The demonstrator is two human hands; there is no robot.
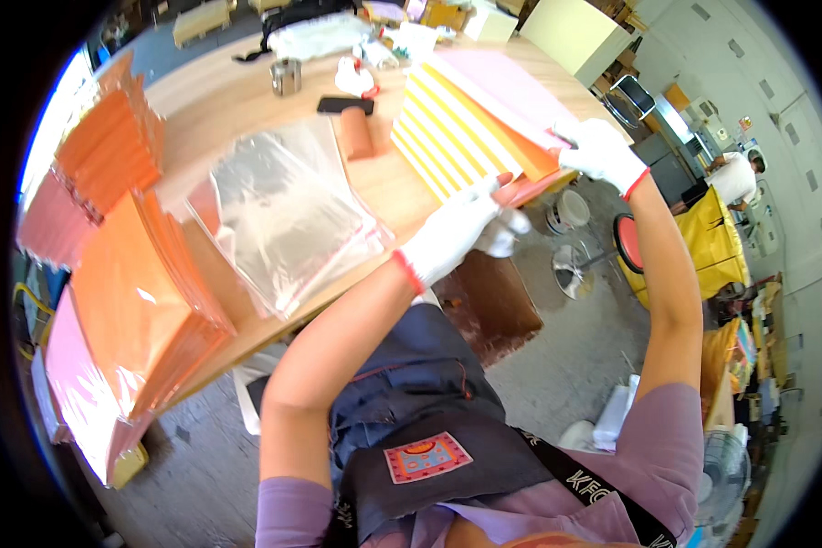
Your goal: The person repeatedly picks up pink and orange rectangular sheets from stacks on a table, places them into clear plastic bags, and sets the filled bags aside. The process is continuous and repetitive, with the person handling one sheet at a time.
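Note:
Both my hands wear white gloves with red cuffs. My left hand (457, 228) is at the near edge of a yellow-and-white striped sheet (447, 128). Its fingers are apart and slightly blurred, one bare fingertip at the sheet's near corner. My right hand (603, 157) is closed on the right edge of the sheets, its fingertips partly hidden. Beneath the striped sheet an orange sheet (541, 163) shows, and a pale pink sheet (502, 78) fans out behind. The sheets lie at the table's near right edge.
Clear plastic bags (283, 210) lie left on the wooden table (215, 110). Wrapped orange packs (142, 283) stack farther left. A brown roll (356, 133), black phone (345, 106) and metal cup (286, 77) sit behind. Below are a brown box (489, 301) and a red-topped stool (628, 242); another person (732, 178) is far right.

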